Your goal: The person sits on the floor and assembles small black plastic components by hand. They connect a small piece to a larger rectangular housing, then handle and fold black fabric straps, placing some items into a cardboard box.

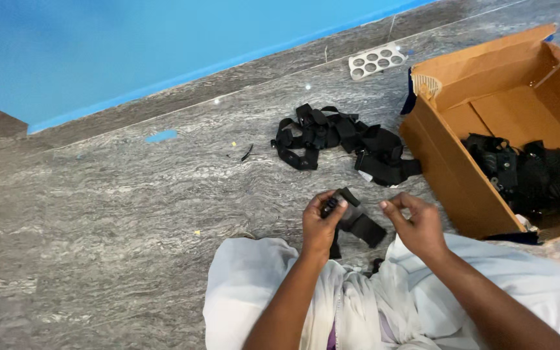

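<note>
We see a black woven strap with a hard plastic buckle [352, 219], flat and matte, held above our lap between our two hands. The left hand [319, 223] is clamped on the buckle end, thumb on top; the right hand [416, 225] sits just beside the strap's wider end, fingers curled, and we cannot tell whether it grips it. Below lies white draped cloth [260, 285] over our legs. Ahead, a tangled pile of black straps [341, 139] rests on the grey veined stone floor [118, 194]. To the right an open brown cardboard box [452, 175] holds more black straps [533, 175]. Bare floor runs leftward to the blue wall [131, 45].
</note>
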